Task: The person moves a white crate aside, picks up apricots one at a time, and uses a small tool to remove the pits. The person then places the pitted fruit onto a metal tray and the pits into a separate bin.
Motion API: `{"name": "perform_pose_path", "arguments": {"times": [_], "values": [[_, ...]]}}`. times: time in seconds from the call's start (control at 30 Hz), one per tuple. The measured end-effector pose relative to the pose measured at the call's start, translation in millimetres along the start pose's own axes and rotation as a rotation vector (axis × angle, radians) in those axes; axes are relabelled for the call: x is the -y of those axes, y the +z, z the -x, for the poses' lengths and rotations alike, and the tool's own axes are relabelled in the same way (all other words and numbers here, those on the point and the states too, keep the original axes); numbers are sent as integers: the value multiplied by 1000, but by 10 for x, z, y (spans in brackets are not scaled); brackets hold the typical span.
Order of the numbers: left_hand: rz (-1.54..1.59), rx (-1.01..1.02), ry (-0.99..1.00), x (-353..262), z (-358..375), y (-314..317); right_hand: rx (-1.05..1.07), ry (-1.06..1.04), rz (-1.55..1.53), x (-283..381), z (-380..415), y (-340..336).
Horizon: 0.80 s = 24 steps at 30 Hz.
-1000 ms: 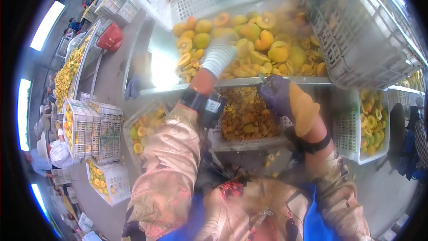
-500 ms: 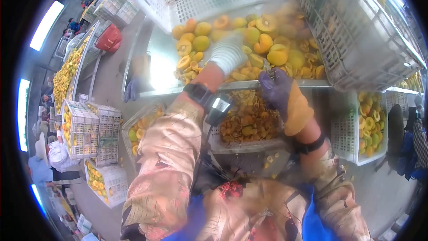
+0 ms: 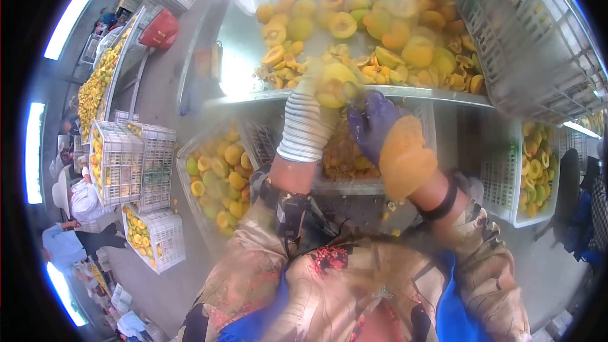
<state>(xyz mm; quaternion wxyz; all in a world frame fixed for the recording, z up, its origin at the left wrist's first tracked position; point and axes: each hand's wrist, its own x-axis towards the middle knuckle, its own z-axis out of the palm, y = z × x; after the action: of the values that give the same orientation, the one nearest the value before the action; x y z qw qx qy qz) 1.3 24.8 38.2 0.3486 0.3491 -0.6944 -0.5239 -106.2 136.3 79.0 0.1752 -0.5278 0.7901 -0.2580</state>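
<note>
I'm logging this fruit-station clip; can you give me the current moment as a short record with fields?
Left hand: left hand in a white knit glove, gripping a yellow peach.
Right hand: right hand in a purple glove, at the peach; any tool is blurred.
Surface: metal table piled with halved peaches.
Below: white plastic crates of fruit.

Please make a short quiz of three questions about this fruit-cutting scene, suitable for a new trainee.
1. True or false: the left hand holds a yellow fruit.
2. Which glove is on the right hand? A white knit; B purple; C bare.
3. Fill in: the crate of cut pieces sits ____ the metal table edge.

Key: 1 true; 2 B; 3 below.
</note>
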Motion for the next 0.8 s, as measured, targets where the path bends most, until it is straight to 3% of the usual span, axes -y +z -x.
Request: {"name": "perform_pose_path", "arguments": {"times": [0.07, 0.2, 0.27, 0.3, 0.37, 0.4, 0.47, 0.5, 0.57, 0.6, 0.67, 0.7, 0.73, 0.77, 0.8], "values": [[1057, 89, -327, -15, -19, 38, 80, 76, 63, 49, -38, -8], [1318, 39, -500, -118, 8, 62, 112, 158, 194, 96, -61, 54], [206, 64, 7, 6, 30, 66, 128, 175, 227, 84, -56, 103], [205, 65, 5, -17, 56, 76, 73, 152, 230, 54, -51, 157], [-142, -29, 151, -90, 129, 101, 20, 129, 233, 13, -29, 227], [-142, -29, 149, -11, 91, 111, -12, 74, 192, -1, -9, 251], [738, -61, -250, 212, -22, 130, -43, 21, 150, -2, 3, 261], [738, -61, -252, 207, 1, 120, -28, 36, 195, 13, 4, 255], [-169, -30, 106, 187, 66, 88, -11, 53, 240, 22, 15, 266], [-169, -29, 104, 182, 61, 100, -31, 33, 254, 24, 20, 276], [401, -13, -164, 168, 44, 123, -49, 9, 268, 50, 4, 279], [402, -17, -166, 87, 84, 112, 37, 55, 227, 69, -19, 251], [152, -33, -50, -48, 144, 110, 121, 101, 187, 72, -34, 232], [-101, -46, 66, -117, 174, 112, 122, 102, 187, 65, -28, 233], [-101, -44, 65, -88, 167, 120, 110, 82, 107, 55, -14, 231]]}}
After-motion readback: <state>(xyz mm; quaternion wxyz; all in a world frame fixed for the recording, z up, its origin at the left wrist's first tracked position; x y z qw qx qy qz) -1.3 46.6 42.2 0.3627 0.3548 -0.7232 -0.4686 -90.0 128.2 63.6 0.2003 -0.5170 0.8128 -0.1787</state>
